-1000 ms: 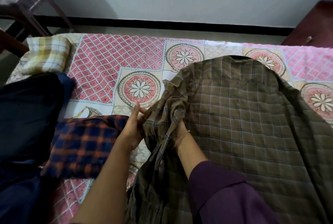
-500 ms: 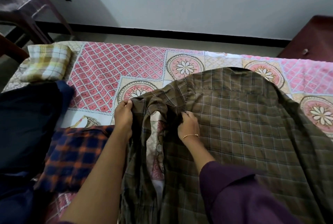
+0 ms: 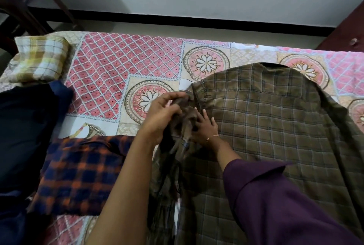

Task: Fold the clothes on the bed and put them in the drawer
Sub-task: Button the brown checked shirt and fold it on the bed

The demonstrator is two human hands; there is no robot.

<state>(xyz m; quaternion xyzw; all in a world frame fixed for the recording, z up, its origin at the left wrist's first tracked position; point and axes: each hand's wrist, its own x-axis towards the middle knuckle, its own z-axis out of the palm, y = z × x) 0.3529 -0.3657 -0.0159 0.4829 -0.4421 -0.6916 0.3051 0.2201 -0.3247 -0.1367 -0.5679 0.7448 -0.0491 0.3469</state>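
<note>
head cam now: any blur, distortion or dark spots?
Head view: motion blur smears the sleeve bunched between the left hand and right hand, so the olive plaid shirt loses its weave there; wide-angle bending curves the black skirting line and the bedspread edge; the dark garments at left are underexposed, no detail; light is soft, with no glare.
</note>
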